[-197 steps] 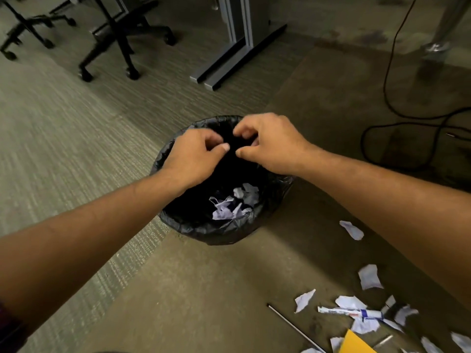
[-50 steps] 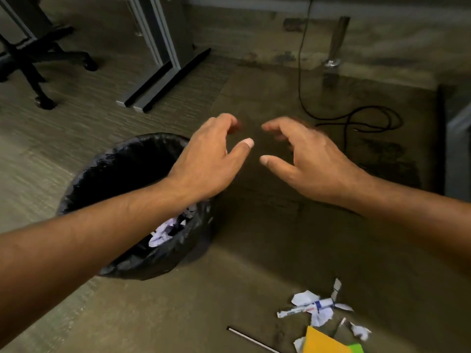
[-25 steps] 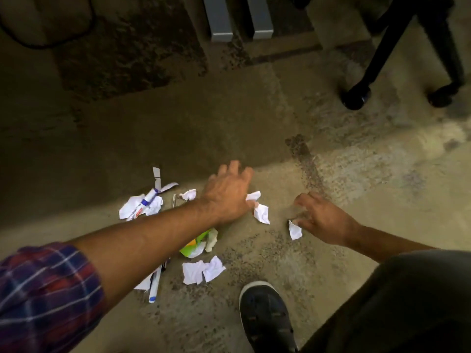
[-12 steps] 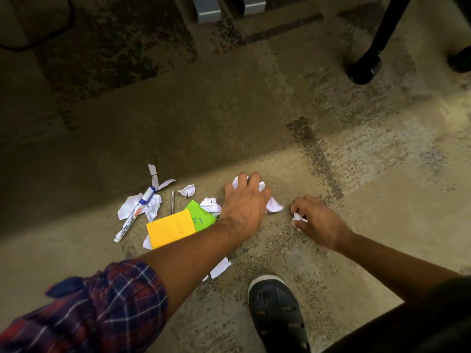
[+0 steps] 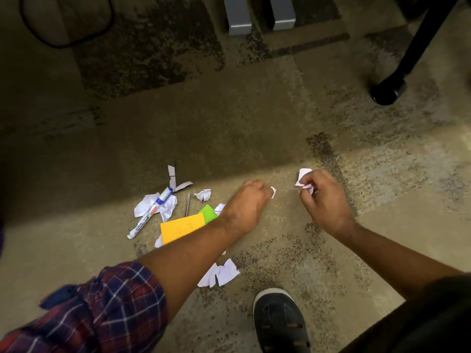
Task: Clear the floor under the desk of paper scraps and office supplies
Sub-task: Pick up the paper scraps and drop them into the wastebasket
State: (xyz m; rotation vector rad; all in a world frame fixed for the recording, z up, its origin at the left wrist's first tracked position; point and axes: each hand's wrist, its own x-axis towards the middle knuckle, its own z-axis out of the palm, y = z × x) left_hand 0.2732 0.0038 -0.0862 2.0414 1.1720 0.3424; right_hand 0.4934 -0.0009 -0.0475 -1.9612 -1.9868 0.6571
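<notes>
The left hand (image 5: 248, 207) is closed around a white scrap (image 5: 273, 192) just above the floor (image 5: 331, 250). The right hand (image 5: 323, 202) pinches another scrap (image 5: 303, 175), and more litter lies around a marker (image 5: 150, 214).

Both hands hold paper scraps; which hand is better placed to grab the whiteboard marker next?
Left hand: the whiteboard marker lies to its left; the right hand is farther away.

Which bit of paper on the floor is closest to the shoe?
The flat white scrap just ahead of the dark shoe. The other loose scraps lie farther away, beside the whiteboard marker and the orange sticky note.
</notes>
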